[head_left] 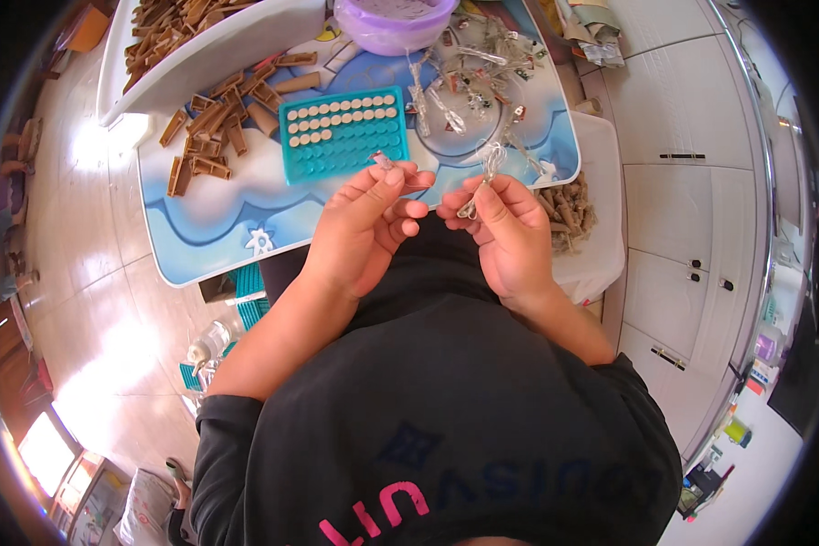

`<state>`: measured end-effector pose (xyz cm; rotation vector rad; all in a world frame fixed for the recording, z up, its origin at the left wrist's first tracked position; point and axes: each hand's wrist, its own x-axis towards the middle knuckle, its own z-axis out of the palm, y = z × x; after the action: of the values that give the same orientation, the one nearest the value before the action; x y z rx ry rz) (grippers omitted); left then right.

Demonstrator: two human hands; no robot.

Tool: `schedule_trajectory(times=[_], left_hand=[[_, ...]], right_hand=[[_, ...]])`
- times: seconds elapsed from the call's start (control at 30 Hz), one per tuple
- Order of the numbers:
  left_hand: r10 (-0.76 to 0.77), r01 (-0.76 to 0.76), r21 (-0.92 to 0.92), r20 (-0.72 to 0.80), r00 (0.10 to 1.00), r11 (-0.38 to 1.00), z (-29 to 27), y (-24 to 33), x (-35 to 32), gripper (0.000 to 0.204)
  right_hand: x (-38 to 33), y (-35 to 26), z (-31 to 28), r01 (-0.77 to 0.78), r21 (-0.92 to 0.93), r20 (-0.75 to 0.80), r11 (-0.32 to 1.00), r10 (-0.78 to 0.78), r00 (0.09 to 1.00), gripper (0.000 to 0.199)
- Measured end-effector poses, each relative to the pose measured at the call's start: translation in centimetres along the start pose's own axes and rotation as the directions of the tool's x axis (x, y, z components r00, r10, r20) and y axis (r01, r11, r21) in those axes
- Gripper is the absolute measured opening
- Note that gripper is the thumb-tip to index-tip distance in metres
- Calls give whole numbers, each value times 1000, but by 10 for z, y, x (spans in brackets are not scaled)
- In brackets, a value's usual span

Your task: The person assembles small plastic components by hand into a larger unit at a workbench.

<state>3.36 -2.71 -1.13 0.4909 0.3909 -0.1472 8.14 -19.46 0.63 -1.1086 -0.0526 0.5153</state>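
Both my hands are raised over the near edge of a low blue-and-white table point(191, 255). My left hand point(359, 223) pinches a small reddish and silvery part point(381, 162) between thumb and forefinger, too small to name. In my right hand point(511, 232) is a looped bundle of thin clear wire point(493, 162), gripped by thumb and fingers. A fine strand seems to run from the left fingers toward the right. Just beyond the left hand lies a teal tray point(359, 155) with round hollows, its far rows filled with pale discs point(341, 118).
Brown trough-shaped pieces point(211, 136) lie scattered left of the tray, by a white bin point(246, 56) heaped with more. Wire bundles with small parts point(496, 64) cover the far right, near a purple bowl point(399, 41). A white tub point(610, 209) stands right, beside white cabinets point(673, 209).
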Motion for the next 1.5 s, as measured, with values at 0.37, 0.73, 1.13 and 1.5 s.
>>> schedule_trajectory(times=[0.37, 0.73, 1.13, 1.5], left_hand=[[220, -199, 223, -75, 973, 954, 5, 3, -15, 9], [153, -75, 508, -113, 982, 858, -1, 9, -26, 11], [150, -54, 649, -94, 984, 759, -4, 9, -41, 13], [418, -230, 841, 6, 908, 489, -15, -3, -41, 16]], right_hand=[[10, 21, -12, 36, -140, -141, 989, -56, 988, 12], [11, -3, 3, 253, -810, 432, 529, 248, 867, 10], [21, 1, 28, 748, -649, 646, 136, -420, 637, 15], [17, -2, 44, 741, -671, 706, -30, -332, 626, 15]])
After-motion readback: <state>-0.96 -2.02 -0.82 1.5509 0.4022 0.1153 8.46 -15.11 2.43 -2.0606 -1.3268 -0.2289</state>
